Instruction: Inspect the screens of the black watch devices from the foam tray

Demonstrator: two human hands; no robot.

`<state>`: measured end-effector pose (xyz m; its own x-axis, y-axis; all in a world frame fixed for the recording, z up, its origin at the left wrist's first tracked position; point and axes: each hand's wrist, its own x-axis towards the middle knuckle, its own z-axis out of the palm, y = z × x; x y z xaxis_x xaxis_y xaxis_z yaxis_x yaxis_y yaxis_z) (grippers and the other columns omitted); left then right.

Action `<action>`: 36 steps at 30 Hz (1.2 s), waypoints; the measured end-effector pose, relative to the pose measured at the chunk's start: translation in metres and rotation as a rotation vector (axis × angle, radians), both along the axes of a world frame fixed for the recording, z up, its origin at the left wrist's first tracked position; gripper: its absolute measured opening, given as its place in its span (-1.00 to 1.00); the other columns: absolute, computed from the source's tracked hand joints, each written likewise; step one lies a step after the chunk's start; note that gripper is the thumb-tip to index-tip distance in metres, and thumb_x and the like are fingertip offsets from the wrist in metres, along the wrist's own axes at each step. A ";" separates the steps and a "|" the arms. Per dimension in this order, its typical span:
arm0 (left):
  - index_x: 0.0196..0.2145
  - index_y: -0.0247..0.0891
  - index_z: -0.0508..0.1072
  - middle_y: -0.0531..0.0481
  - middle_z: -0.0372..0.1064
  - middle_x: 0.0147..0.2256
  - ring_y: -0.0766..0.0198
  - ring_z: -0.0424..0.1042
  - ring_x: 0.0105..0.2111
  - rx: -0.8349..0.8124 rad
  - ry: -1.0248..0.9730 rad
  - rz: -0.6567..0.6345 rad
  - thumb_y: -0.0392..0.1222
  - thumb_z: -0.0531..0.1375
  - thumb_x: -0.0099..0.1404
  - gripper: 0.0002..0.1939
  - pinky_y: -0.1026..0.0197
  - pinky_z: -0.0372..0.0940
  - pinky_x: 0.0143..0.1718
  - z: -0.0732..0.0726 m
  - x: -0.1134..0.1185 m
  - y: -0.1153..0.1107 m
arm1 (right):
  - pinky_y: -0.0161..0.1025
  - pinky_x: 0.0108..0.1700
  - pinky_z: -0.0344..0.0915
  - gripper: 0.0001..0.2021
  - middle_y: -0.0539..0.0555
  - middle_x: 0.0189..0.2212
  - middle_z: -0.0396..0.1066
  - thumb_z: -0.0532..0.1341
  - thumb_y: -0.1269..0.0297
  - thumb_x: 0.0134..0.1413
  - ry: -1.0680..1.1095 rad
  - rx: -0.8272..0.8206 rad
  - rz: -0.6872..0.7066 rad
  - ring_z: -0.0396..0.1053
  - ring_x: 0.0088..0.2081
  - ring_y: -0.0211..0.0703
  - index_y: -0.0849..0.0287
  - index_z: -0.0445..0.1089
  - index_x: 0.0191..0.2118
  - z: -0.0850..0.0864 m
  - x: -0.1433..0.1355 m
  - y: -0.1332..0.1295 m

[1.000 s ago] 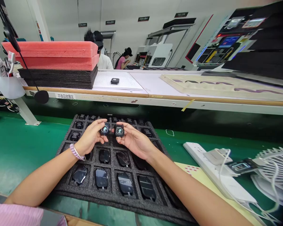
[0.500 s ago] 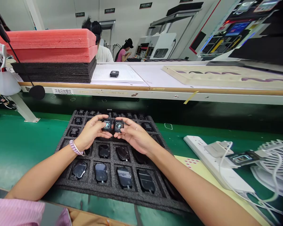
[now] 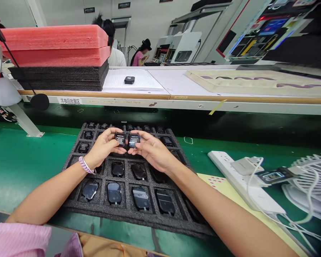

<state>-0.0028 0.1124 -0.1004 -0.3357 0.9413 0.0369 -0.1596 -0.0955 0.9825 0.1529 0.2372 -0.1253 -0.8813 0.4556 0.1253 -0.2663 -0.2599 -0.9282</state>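
Side by side above a black foam tray (image 3: 117, 213), two small dark smartwatch bodies show lines of white text on lit screens. My left hand (image 3: 103, 148) has its fingers closed round the left watch (image 3: 120, 139). The right watch (image 3: 134, 140) is gripped by my right hand (image 3: 152, 150), thumb on its lower edge. Several more watches lie in the tray's compartments; the nearest row, such as this one (image 3: 114, 193), has dark screens, while some in the far rows show white text. My hands hide part of the tray's middle.
Right of the tray are a white power strip (image 3: 224, 159), cables and a white fan (image 3: 312, 182). Behind, a shelf (image 3: 166, 85) bears pink foam blocks (image 3: 56, 39), a notebook and another watch. Two people sit beyond. A lamp-like stand is at the left.
Both held watches' screens have switched from a coloured picture to lines of white text. My hands keep hold of them in nearly the same place; the view has shifted slightly.
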 end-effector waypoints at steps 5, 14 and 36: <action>-0.05 -0.28 0.29 0.01 0.43 -0.26 0.29 0.56 -0.46 -0.003 0.018 -0.004 -0.34 0.17 0.13 -0.62 0.32 0.52 -0.37 -0.002 0.001 0.000 | -0.26 -0.21 0.43 -0.57 0.00 -0.27 0.49 0.45 0.26 0.02 0.004 -0.009 -0.002 0.51 -0.36 -0.19 0.12 0.37 0.00 0.000 -0.001 0.000; -0.07 -0.28 0.31 0.03 0.42 -0.29 0.29 0.56 -0.47 -0.003 0.018 -0.014 -0.36 0.18 0.13 -0.63 0.33 0.52 -0.38 -0.002 0.001 0.001 | -0.25 -0.22 0.43 -0.56 0.03 -0.25 0.50 0.43 0.30 0.01 0.005 0.025 -0.002 0.50 -0.36 -0.20 0.13 0.35 0.01 -0.001 0.000 0.001; -0.03 -0.29 0.30 -0.02 0.41 -0.17 0.32 0.55 -0.44 0.024 0.058 0.001 -0.39 0.18 0.02 -0.51 0.30 0.51 -0.32 -0.003 0.002 0.001 | -0.26 -0.23 0.40 -0.47 0.00 -0.29 0.47 0.39 0.40 -0.09 -0.017 0.021 -0.012 0.48 -0.33 -0.19 0.14 0.31 0.06 0.003 0.002 -0.002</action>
<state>-0.0012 0.1130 -0.1032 -0.3331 0.9396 0.0787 -0.1029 -0.1192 0.9875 0.1552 0.2352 -0.1221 -0.8780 0.4633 0.1198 -0.2531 -0.2371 -0.9379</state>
